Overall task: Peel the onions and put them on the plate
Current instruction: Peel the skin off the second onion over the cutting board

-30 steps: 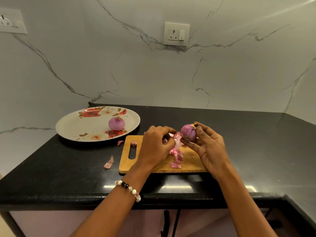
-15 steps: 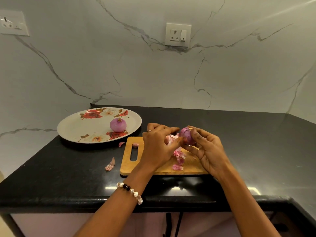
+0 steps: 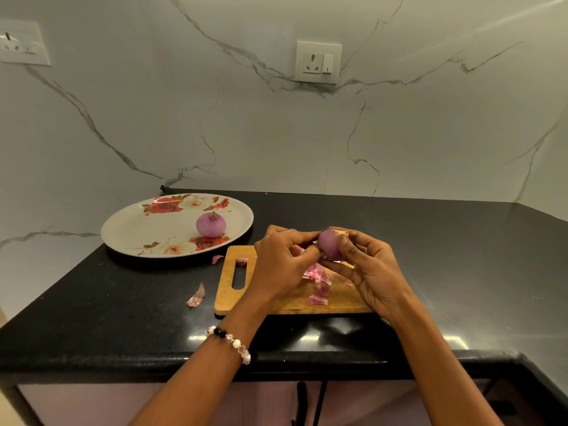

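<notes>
Black counter [image 3: 430, 256], you're gripping onion [image 3: 330, 243] w/ right hand [image 3: 373, 272] over board [image 3: 276, 298], left hand [image 3: 281, 265] pinching its skin, peeled onion [image 3: 211, 224] sitting on plate [image 3: 135, 229] at 10 o'clock.

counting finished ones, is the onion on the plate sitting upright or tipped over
Upright: the onion rests on the plate with its stem tip pointing up.

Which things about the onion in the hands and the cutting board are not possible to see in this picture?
Head view only:
- Held onion: its far side and underside, hidden by the right hand and left hand.
- Skin remaining on it: covered by fingers.
- Cutting board: its middle, covered by both hands.
</notes>
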Demonstrator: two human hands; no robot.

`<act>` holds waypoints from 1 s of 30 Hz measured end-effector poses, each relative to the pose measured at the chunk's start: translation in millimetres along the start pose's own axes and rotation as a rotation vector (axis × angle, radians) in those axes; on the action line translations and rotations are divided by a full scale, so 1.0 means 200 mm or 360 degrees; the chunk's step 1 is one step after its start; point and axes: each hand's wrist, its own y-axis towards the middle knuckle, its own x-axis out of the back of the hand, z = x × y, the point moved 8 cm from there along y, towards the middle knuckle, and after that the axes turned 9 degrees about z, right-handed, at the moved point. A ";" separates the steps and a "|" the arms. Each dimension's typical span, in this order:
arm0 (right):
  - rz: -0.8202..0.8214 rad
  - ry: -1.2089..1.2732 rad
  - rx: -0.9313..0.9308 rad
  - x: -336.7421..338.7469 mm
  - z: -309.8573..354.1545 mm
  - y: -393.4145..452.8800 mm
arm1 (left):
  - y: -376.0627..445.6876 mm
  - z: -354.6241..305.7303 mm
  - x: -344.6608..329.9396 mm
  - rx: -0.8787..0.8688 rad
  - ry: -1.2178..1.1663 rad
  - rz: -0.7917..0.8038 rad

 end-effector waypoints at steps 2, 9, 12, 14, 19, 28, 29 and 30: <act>-0.0008 -0.0025 -0.0002 0.01 0.00 0.00 | 0.00 0.00 0.00 0.0012 0.0004 0.0000; -0.0114 -0.0059 0.0024 0.05 0.01 -0.01 | -0.01 -0.04 0.02 -0.0034 -0.0128 -0.0013; -0.0081 0.0026 0.0039 0.05 0.02 -0.01 | -0.02 -0.05 0.00 -0.0065 -0.0060 0.0041; -0.0063 0.0061 0.0041 0.05 0.02 -0.01 | -0.02 -0.05 -0.01 -0.0047 -0.0049 0.0079; -0.0017 0.0057 0.0029 0.05 0.02 -0.01 | -0.03 -0.07 -0.01 -0.0107 0.0011 0.0080; 0.0092 -0.0344 0.0095 0.02 0.02 -0.01 | -0.04 -0.09 -0.03 -0.0093 0.0100 0.0137; 0.0106 -0.0404 0.0105 0.01 0.03 0.00 | -0.04 -0.09 -0.03 -0.0081 0.0092 0.0155; 0.0119 -0.0440 0.0110 0.00 0.03 0.00 | -0.04 -0.09 -0.03 -0.0072 0.0085 0.0169</act>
